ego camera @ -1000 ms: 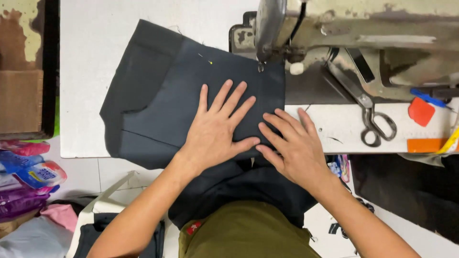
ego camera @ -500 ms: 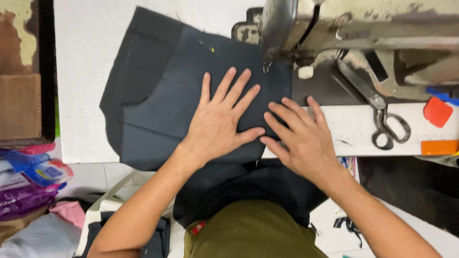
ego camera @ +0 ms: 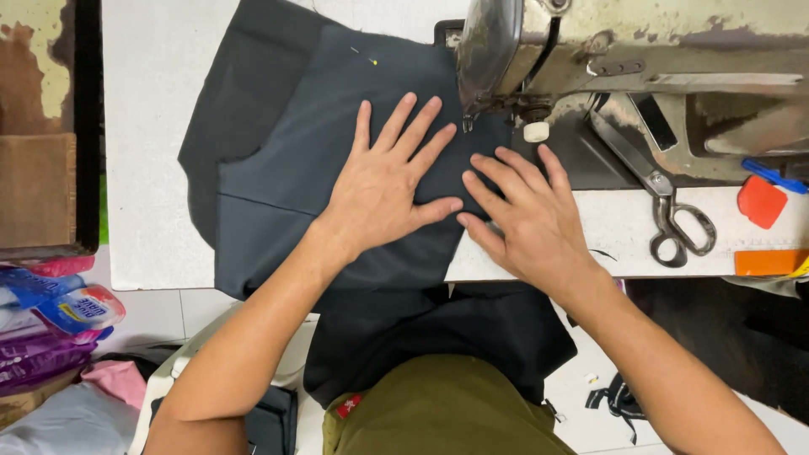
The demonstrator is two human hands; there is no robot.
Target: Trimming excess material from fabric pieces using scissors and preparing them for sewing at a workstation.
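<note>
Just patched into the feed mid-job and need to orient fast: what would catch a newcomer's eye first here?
Two bare hands pressed flat on dark grey fabric at the centre of the white table: the left hand with fingers spread, the right hand beside it, near the needle. Above them stands a worn, paint-chipped sewing machine. To the right lie scissors on the table, with a red piece at the edge.

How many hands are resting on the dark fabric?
2. The left hand lies flat on the dark fabric, left of the needle. The right hand presses the fabric's right edge, below the sewing machine.
</note>
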